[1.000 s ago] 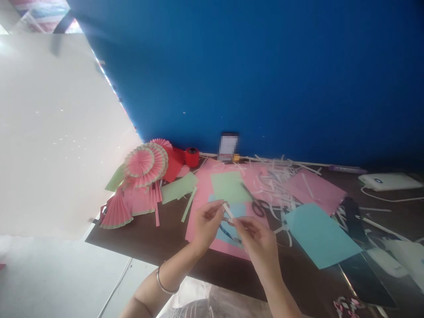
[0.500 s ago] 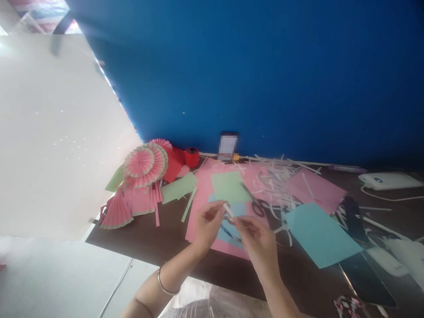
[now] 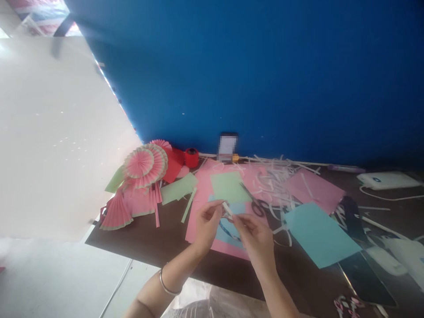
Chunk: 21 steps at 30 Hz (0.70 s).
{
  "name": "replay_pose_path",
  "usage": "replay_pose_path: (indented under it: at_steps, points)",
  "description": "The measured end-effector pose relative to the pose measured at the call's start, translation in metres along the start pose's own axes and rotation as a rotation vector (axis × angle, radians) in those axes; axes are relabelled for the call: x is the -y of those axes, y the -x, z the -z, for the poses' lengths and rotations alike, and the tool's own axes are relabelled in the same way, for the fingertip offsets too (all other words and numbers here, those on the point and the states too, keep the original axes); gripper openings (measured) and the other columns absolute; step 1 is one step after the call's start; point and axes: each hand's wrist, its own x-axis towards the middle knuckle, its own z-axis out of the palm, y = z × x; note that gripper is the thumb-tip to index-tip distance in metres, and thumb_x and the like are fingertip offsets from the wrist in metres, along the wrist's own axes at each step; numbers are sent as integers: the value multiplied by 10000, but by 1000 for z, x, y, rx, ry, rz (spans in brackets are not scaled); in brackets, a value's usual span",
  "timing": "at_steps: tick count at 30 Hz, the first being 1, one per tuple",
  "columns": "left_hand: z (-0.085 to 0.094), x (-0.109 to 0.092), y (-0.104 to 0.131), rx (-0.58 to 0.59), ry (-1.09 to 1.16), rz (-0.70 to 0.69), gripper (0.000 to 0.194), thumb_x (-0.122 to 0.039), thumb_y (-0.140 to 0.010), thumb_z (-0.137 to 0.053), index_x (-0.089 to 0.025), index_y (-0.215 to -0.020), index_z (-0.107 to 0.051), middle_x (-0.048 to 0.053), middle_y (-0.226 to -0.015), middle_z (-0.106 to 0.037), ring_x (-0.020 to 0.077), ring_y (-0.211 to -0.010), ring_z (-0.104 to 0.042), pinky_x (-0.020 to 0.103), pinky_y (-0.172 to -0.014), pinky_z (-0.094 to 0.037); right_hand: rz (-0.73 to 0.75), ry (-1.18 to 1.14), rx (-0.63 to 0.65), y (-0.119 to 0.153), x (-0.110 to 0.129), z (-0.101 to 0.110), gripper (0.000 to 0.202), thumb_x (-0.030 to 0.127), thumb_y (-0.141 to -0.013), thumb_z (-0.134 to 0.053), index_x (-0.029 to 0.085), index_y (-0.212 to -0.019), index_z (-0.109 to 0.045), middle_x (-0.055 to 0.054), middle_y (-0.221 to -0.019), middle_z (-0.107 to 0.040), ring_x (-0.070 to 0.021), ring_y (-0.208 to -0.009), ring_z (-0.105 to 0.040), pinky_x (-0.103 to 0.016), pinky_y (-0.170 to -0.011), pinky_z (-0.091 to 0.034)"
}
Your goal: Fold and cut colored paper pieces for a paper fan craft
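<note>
My left hand [image 3: 207,225] pinches the upper end of a short white strip [image 3: 227,208]. Thumb and forefinger of my right hand [image 3: 256,238] are closed on its lower end, so the strip slants between the two hands. Just beneath it shows a dark blue patterned band [image 3: 224,229]; whether it joins the strip I cannot tell. Below the hands lie a light blue sheet [image 3: 232,240] and a large pink sheet [image 3: 202,185]. A light green sheet [image 3: 228,185] and dark-handled scissors [image 3: 257,207] rest just beyond my fingers.
Pleated pink paper fans [image 3: 141,163] and a red tape roll [image 3: 191,157] stand at the back left. Curled white strips [image 3: 274,181] are strewn behind the scissors. To the right are a teal sheet [image 3: 321,234], a phone [image 3: 367,278] and a white device [image 3: 387,180].
Both hands keep their pinch on the white strip. My right hand has shifted very slightly left; the things on the table stay where they were.
</note>
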Motion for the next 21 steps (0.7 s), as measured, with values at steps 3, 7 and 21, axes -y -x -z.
replay_pose_path:
  at_steps: [3,7,21]
  points:
    - [0,2,-1,-10,9,-6,211,-304,-763,-633,-150,-900,-677,101,-931,-705,203,-864,-663,310,-745,-534,6,9,-14,-1,0,-1,286,431,-694,-666,147,-732,-657,-104,-742,-715,-205,-605,-648,-244,-436,-477]
    - [-4,2,-1,-36,40,23,213,-304,-750,-650,-148,-893,-673,103,-915,-707,212,-864,-664,314,-735,-529,15,34,-39,-1,0,-2,309,448,-691,-656,142,-733,-660,-102,-746,-713,-205,-613,-652,-239,-434,-481]
    - [-14,7,-2,-30,104,44,238,-338,-777,-628,-134,-896,-645,102,-884,-699,235,-891,-659,395,-830,-506,175,248,-106,0,-5,-3,256,425,-756,-599,177,-717,-653,-40,-701,-685,-186,-673,-651,-267,-619,-519]
